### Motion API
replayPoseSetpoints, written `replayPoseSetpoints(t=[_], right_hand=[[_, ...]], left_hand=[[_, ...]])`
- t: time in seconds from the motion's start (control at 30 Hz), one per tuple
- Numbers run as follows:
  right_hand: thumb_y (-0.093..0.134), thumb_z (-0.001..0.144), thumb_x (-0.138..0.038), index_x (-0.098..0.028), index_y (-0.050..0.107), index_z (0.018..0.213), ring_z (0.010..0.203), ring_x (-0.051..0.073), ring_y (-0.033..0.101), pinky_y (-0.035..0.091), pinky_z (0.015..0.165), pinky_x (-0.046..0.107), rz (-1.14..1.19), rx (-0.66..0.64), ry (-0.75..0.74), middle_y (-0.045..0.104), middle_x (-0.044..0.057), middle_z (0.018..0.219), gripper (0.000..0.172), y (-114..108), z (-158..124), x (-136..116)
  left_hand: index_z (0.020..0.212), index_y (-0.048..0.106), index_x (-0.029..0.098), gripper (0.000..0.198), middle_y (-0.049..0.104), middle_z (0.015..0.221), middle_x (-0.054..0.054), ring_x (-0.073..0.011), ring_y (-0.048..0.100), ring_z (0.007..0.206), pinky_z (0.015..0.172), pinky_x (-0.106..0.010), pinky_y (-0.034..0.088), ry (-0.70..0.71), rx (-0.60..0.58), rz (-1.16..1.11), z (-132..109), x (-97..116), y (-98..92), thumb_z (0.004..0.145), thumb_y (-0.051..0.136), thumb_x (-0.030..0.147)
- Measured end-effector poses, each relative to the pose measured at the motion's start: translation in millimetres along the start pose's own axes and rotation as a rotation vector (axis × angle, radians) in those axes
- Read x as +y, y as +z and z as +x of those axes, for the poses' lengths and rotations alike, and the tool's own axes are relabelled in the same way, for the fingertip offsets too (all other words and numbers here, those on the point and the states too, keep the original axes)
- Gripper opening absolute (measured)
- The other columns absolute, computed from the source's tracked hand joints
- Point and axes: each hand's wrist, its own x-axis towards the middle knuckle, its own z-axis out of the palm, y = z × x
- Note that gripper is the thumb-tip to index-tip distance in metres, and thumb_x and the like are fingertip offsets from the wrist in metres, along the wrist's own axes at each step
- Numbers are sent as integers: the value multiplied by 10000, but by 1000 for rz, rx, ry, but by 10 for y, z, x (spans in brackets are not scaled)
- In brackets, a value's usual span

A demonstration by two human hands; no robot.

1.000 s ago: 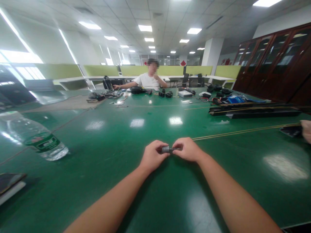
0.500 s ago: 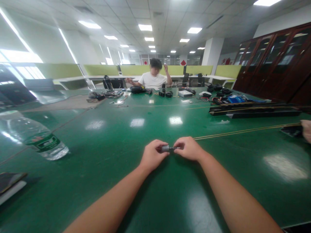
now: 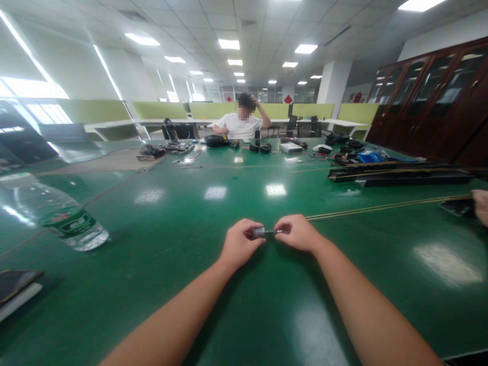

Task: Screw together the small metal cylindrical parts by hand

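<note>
Between my two hands is a small grey metal cylinder with a thin rod (image 3: 260,233) sticking out to the right; its exact kind cannot be made out. My left hand (image 3: 241,241) pinches the cylinder end with thumb and fingers, covering its left side. At the other end, the thumb and fingertips of my right hand (image 3: 295,232) close around the tip of the rod. Both hands are just above the green tabletop (image 3: 213,310). Two thin yellow rods (image 3: 366,209) run from behind my right hand toward the right.
A clear water bottle (image 3: 72,223) is at the left, above a dark flat item (image 3: 17,284). Long black channels (image 3: 400,175) lie at the right. Across the table sits a person in white (image 3: 242,124), behind scattered parts. Another person's hand (image 3: 480,206) shows at the right edge.
My right fingers have shifted very slightly right, showing a little more of the rod. My left hand stays put. The person opposite has brought a raised hand to their head and lowered the other.
</note>
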Motion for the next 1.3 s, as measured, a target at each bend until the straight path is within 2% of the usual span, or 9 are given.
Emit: replayPoseSetpoints(t=[0.67, 0.8, 0.93, 1.03, 1.17, 1.23, 1.3], right_hand=[[684, 701, -202, -170, 758, 807, 643, 151, 632, 470, 614, 245, 60, -14, 78, 725, 32, 724, 133, -70, -5, 70], [704, 685, -216, -155, 755, 811, 643, 156, 636, 481, 623, 252, 92, 4, 127, 727, 40, 728, 149, -108, -3, 121], [711, 672, -211, -146, 747, 807, 649, 155, 639, 488, 629, 252, 106, 21, 180, 729, 46, 742, 154, -80, 7, 186], [712, 670, -216, -149, 739, 792, 625, 147, 631, 483, 605, 242, 121, -19, 170, 722, 39, 720, 142, -12, 23, 200], [712, 678, -233, -153, 730, 799, 608, 137, 621, 474, 582, 230, 141, -52, 131, 709, 28, 698, 147, 58, 42, 156], [710, 677, -228, -153, 727, 798, 600, 133, 615, 468, 573, 226, 141, -58, 128, 704, 24, 686, 144, 69, 44, 129], [705, 676, -217, -153, 728, 802, 606, 132, 616, 468, 576, 224, 134, -55, 134, 704, 24, 688, 142, 71, 44, 113]], left_hand=[[906, 715, 199, 271, 682, 909, -36, -165, 637, 804, 730, -282, 547, -17, 4, -3, -10, 9, -8, 651, 765, 123], [926, 713, 218, 266, 694, 932, -38, -196, 641, 840, 783, -330, 531, -33, 25, 82, -7, -34, -22, 675, 795, 252], [979, 700, 235, 312, 703, 918, -33, -213, 642, 833, 812, -365, 513, -130, 87, 139, 21, -80, -56, 732, 755, 417], [1007, 658, 195, 313, 704, 921, -44, -198, 656, 814, 798, -342, 519, -226, 108, -16, 52, -114, -66, 788, 691, 416], [1085, 595, 148, 373, 687, 1073, -102, -196, 658, 976, 894, -331, 513, -329, 153, -327, 83, -130, -73, 805, 669, 383], [1157, 574, 136, 474, 671, 1124, -132, -213, 652, 1007, 899, -351, 519, -378, 164, -435, 84, -102, -129, 790, 678, 416], [1178, 585, 129, 567, 669, 1130, -145, -237, 652, 1008, 908, -380, 521, -410, 151, -461, 60, -45, -268, 745, 714, 470]])
